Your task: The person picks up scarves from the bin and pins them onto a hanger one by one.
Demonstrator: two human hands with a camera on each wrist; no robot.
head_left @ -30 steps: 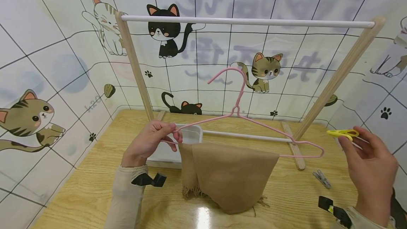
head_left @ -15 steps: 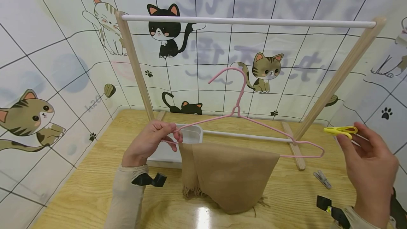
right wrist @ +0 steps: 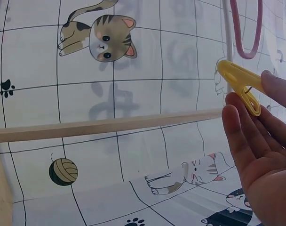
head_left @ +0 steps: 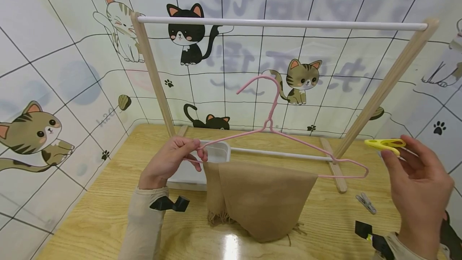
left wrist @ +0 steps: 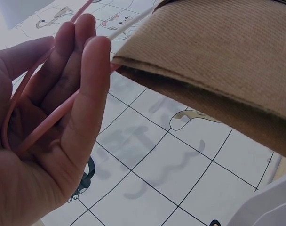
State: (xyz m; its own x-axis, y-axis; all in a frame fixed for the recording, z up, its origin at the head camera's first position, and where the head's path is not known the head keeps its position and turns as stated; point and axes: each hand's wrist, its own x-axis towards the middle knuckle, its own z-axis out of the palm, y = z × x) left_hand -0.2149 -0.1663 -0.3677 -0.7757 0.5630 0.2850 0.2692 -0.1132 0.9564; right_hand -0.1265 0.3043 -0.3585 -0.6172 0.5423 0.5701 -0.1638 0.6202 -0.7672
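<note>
My left hand [head_left: 169, 163] grips the left end of a pink clothes hanger [head_left: 299, 139], with fingers and thumb round its wire. Over the hanger's lower bar hangs a folded brown fringed scarf [head_left: 265, 200], a short way from the left fingers. In the left wrist view the scarf's folded edge [left wrist: 213, 70] shows close beside the hand. Off to the right, my right hand [head_left: 420, 183] pinches a yellow clothespin [head_left: 386, 145] between thumb and fingers, apart from the hanger's right end. The right wrist view shows the clothespin [right wrist: 239, 87] with the thumb on one arm.
A wooden rack with a white top rod [head_left: 281, 23] stands behind the hanger. A white plastic bin [head_left: 187, 177] sits behind the left hand. One grey clothespin [head_left: 366, 203] lies on the wooden table [head_left: 101, 208]. Cat-patterned sheets cover the walls.
My right hand has moved slightly left and up with the yellow clothespin, nearer the hanger's right end. The left hand, hanger and scarf look unmoved.
</note>
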